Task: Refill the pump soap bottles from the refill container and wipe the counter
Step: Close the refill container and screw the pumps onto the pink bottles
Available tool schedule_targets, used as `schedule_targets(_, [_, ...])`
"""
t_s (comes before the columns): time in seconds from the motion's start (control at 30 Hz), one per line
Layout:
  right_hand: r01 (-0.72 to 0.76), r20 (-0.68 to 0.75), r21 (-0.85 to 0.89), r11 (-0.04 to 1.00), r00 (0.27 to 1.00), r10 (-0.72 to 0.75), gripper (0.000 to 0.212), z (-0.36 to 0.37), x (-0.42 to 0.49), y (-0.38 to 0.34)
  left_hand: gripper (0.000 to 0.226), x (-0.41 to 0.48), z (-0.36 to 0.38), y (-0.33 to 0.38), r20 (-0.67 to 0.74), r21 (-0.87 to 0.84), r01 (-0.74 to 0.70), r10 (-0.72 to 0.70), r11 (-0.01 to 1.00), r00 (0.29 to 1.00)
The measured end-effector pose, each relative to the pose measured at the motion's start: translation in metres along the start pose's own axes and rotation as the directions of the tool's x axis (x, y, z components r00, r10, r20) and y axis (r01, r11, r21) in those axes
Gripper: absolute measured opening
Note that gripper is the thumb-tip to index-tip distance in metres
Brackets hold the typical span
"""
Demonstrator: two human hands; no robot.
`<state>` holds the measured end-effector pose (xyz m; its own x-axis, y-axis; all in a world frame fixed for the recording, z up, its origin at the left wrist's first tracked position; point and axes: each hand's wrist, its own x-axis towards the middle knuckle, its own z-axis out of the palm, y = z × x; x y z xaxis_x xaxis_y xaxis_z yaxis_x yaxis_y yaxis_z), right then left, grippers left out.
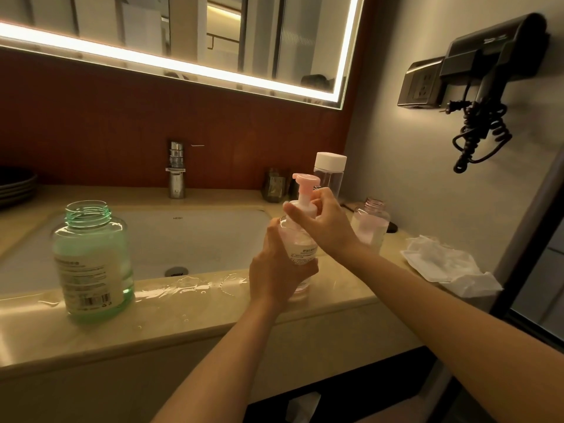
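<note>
A clear pump soap bottle [300, 248] with a pink pump head stands on the counter's front edge [213, 319]. My left hand [276, 270] grips its body from the left. My right hand [323, 227] grips the pump collar at its neck. Left of them stands the big green refill container [91, 264], uncapped, its liquid level hard to read. A second pink bottle [370, 227] without a pump stands behind my right wrist. A crumpled white cloth [442, 265] lies on the counter at the right. Spilled liquid [189, 286] glistens on the counter between the container and the bottle.
The white sink basin [183, 239] and chrome tap [176, 170] lie behind the bottles. A clear bottle with a white cap [329, 174] and a dark glass [276, 186] stand at the back. Dark plates [15, 184] sit far left. A hairdryer [488, 65] hangs on the right wall.
</note>
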<state>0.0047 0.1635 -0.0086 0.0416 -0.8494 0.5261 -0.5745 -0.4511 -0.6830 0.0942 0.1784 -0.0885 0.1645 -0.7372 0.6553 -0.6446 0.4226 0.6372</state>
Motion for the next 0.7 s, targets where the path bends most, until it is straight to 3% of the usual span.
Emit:
schedule_targets(0.13, [0.021, 0.08, 0.139, 0.99, 0.996, -0.033, 0.037, -0.006, -0.006, -0.001, 0.091, 0.0, -0.001, 0.0, 0.014, -0.014, 0.007, -0.007, 1.0, 1.0])
schedule_targets(0.27, [0.097, -0.04, 0.034, 0.995, 0.995, -0.095, 0.033, -0.005, -0.005, 0.003, 0.092, 0.0, 0.0, 0.0, 0.016, -0.024, 0.017, -0.016, 1.0, 1.0])
schedule_targets(0.4, [0.049, -0.067, -0.068, 0.997, 0.996, -0.053, 0.043, 0.0, 0.0, -0.002, 0.094, 0.0, 0.001, 0.0, 0.02, -0.014, 0.019, -0.019, 1.0, 1.0])
schedule_targets(0.53, [0.038, -0.107, 0.049, 0.998, 0.994, -0.032, 0.03, -0.004, -0.004, 0.005, 0.091, 0.0, -0.001, 0.001, 0.018, -0.031, 0.023, -0.022, 0.999, 1.0])
schedule_targets(0.63, [-0.062, -0.225, -0.008, 0.998, 0.973, 0.059, 0.031, -0.017, -0.001, 0.025, 0.09, -0.001, -0.002, 0.0, 0.032, -0.042, 0.019, -0.018, 0.999, 0.999])
schedule_targets(0.7, [-0.182, -0.223, -0.099, 0.978, 0.962, 0.157, 0.035, -0.027, 0.002, 0.045, 0.09, 0.0, -0.002, -0.001, 0.041, -0.045, 0.023, -0.021, 0.999, 0.999])
